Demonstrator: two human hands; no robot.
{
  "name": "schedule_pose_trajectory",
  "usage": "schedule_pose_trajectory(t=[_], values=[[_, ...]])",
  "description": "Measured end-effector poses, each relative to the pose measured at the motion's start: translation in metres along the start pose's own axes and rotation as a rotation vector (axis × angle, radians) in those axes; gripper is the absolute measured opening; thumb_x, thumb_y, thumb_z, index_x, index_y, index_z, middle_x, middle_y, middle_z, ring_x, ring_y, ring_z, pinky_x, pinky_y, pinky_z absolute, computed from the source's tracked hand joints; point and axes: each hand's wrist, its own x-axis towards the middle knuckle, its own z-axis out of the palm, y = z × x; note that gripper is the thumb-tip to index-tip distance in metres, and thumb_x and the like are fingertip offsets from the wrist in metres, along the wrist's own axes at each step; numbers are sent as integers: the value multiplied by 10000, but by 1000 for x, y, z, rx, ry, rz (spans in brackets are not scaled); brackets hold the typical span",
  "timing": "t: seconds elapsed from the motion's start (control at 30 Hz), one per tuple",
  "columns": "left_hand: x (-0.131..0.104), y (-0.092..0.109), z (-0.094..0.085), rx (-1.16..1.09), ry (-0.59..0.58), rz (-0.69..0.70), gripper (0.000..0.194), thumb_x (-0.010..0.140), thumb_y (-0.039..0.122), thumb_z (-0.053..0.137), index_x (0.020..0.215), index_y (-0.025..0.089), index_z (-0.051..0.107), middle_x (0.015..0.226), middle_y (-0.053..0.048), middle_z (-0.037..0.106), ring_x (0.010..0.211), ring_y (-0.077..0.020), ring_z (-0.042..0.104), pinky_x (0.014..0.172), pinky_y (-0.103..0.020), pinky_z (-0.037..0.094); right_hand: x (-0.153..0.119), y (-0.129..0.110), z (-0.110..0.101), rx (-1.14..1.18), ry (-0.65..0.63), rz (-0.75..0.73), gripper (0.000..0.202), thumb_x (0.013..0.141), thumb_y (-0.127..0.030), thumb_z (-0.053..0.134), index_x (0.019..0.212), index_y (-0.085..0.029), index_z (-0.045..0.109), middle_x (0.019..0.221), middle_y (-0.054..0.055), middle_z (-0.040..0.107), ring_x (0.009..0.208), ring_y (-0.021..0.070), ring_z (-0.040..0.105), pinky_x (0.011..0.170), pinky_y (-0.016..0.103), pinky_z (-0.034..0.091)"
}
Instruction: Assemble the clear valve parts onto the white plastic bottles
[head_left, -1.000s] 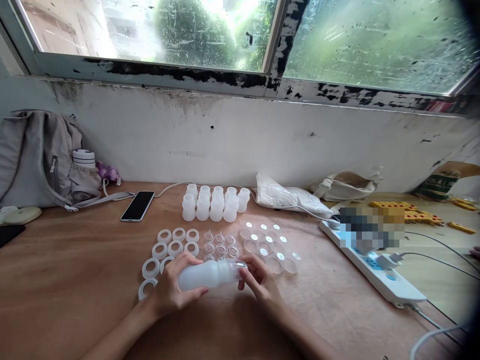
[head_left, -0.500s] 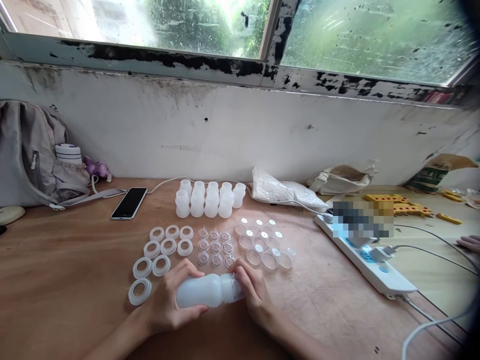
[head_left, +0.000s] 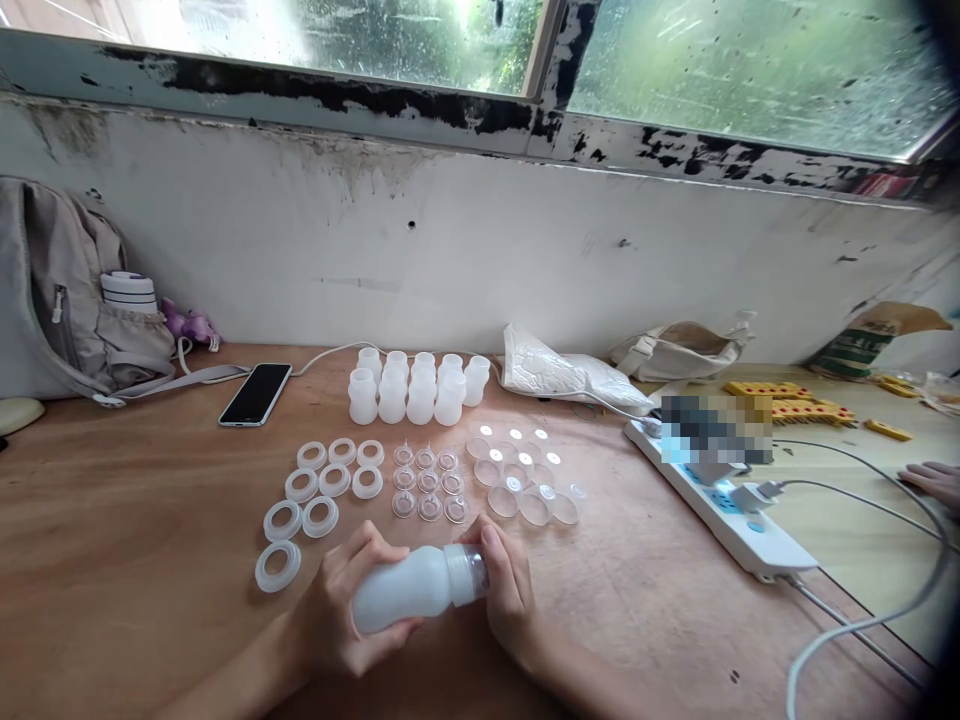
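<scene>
My left hand [head_left: 339, 605] is wrapped round the body of a frosted white bottle [head_left: 405, 592], which lies nearly on its side, its neck end slightly raised to the right. At that end sits a translucent collar with a clear cap [head_left: 475, 572] over it. My right hand [head_left: 508, 585] grips the cap with thumb and fingers. Just beyond the hands are several translucent rings [head_left: 262, 572] on the left, rows of small clear nipple-shaped pieces [head_left: 428, 482] in the middle, and clear round caps [head_left: 503, 503] on the right.
Several frosted bottles [head_left: 422, 398] stand in rows further back. A phone [head_left: 256, 394] and backpack [head_left: 71, 300] are on the left. White packets [head_left: 555, 376] lie by the wall. To the right are a power strip [head_left: 765, 545] with cables, yellow parts [head_left: 814, 411] and another person's hand [head_left: 932, 482].
The bottle's neck end has tipped up a little, and my right fingers have shifted on the cap, showing more of it and the collar. The view has moved slightly.
</scene>
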Motion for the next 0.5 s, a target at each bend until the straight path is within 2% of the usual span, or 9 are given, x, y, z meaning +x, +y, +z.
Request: schedule_pose_trajectory(t=[0.13, 0.27, 0.4, 0.5], values=[[-6, 2, 5, -8, 20, 37, 513, 628, 185, 636, 1090, 173, 411, 842, -69, 545, 713, -190, 530, 607, -314, 477, -3, -1, -1, 46, -36, -52, 370, 910, -356, 226, 656, -194, 440, 545, 0, 469, 477, 129, 447, 475, 265, 348], [-4, -2, 6, -12, -10, 35, 507, 628, 197, 641, 1083, 181, 419, 858, -67, 543, 710, -181, 553, 602, -297, 491, -1, 1, -1, 10, -30, -96, 362, 900, -353, 238, 633, -191, 422, 542, -7, 460, 470, 119, 435, 472, 257, 334], [3, -6, 6, 26, -39, 27, 498, 641, 217, 638, 1086, 175, 418, 929, -87, 559, 814, -207, 583, 670, -307, 505, 5, 1, -1, 5, -30, -14, 367, 892, -364, 253, 634, -185, 442, 543, -12, 453, 483, 117, 428, 482, 251, 331], [6, -5, 5, 64, -67, 6, 512, 681, 252, 619, 1137, 186, 397, 965, -84, 592, 852, -212, 601, 710, -309, 509, 9, -2, -1, 86, -58, 80, 350, 869, -401, 318, 629, -185, 454, 566, -10, 455, 514, 118, 424, 488, 241, 326]])
